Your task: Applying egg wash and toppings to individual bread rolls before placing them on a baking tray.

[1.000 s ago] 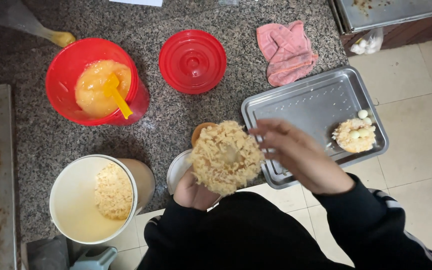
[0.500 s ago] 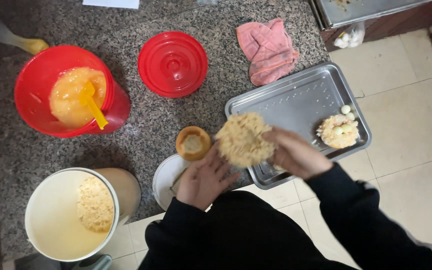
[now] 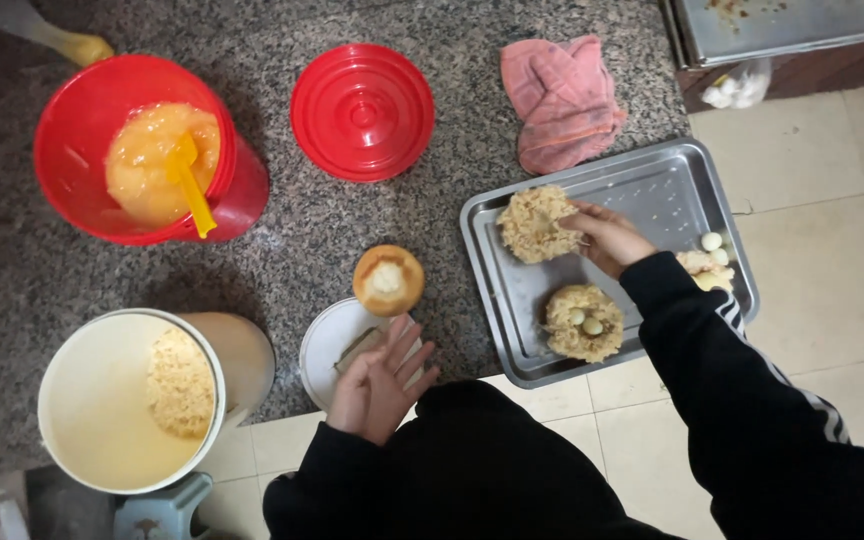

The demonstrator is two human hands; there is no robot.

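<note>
My right hand [image 3: 607, 238] holds a round crumb-coated nest [image 3: 537, 223] by its edge, low over the metal tray [image 3: 672, 185]. Another nest with small white balls [image 3: 582, 321] lies on the tray below it. A third nest [image 3: 704, 268] sits at the tray's right side, partly hidden by my black sleeve. My left hand [image 3: 380, 378] rests open, fingers spread, on a white lid [image 3: 327, 340] at the counter's front edge. Just above that lid stands a small orange cup [image 3: 388, 279].
A red bucket of orange batter [image 3: 147, 150] with a yellow utensil stands at back left, its red lid [image 3: 362, 111] beside it. A white bucket of crumbs [image 3: 122, 400] is at front left. A pink cloth [image 3: 562, 100] lies behind the tray on the granite counter [image 3: 332, 220].
My right hand has carried the crumb nest to the right, over the tray. My left hand has let go of it and dropped onto the white lid.
</note>
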